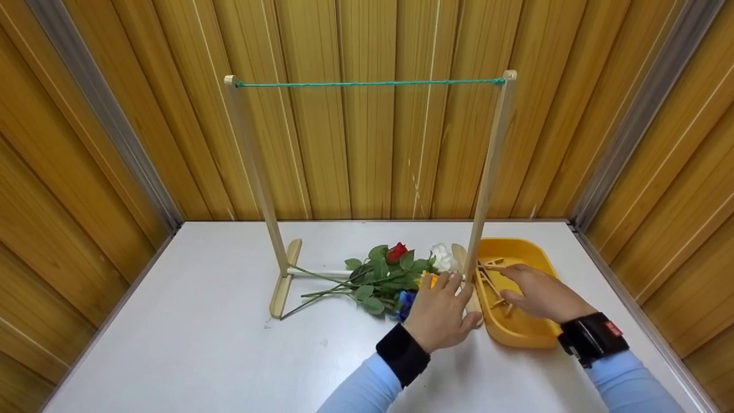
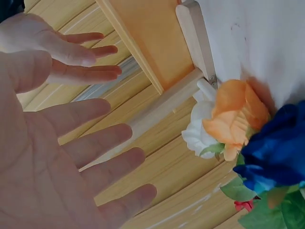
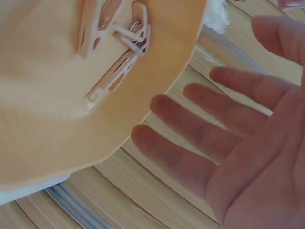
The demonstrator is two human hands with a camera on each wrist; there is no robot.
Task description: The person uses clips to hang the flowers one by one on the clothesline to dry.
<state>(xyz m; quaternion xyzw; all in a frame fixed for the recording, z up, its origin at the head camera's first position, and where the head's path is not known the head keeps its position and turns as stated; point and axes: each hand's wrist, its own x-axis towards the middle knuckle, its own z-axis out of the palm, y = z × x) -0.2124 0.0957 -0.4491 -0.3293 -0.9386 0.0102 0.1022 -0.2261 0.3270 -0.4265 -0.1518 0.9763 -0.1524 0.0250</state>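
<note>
My left hand hovers with spread fingers over the blossom end of several artificial roses. In the left wrist view a blue rose, an orange rose and a white rose lie beyond its fingertips, apart from them. A red rose lies farther back among green leaves. My right hand is above the yellow basin, fingers extended and holding nothing. Inside the basin are several pale pink clothespins; the right wrist view shows the fingers near its rim.
A wooden frame stands on the white table, with a green cord strung between its two posts. The flower stems reach left to the frame's left foot. Wood-look panels enclose the back and sides.
</note>
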